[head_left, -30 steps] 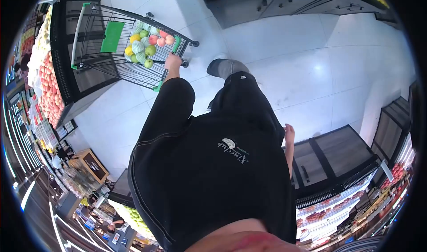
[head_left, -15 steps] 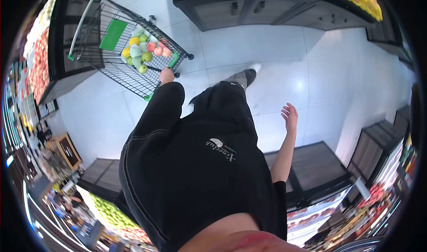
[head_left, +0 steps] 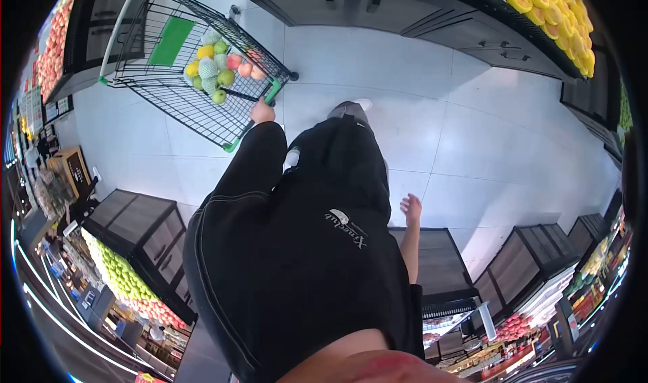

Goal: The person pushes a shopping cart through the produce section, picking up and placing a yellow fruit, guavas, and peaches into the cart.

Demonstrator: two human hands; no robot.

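while at the pushing step, with left grip clasping the cart handle and right grip spread, should next steer past the stand.

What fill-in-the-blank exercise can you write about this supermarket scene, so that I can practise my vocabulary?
1. The left hand grips the ____ of the shopping cart.
2. The right hand hangs beside the body and holds ____.
3. The fruit lies in the cart next to a flat panel of the colour ____.

Missing words: handle; nothing; green.
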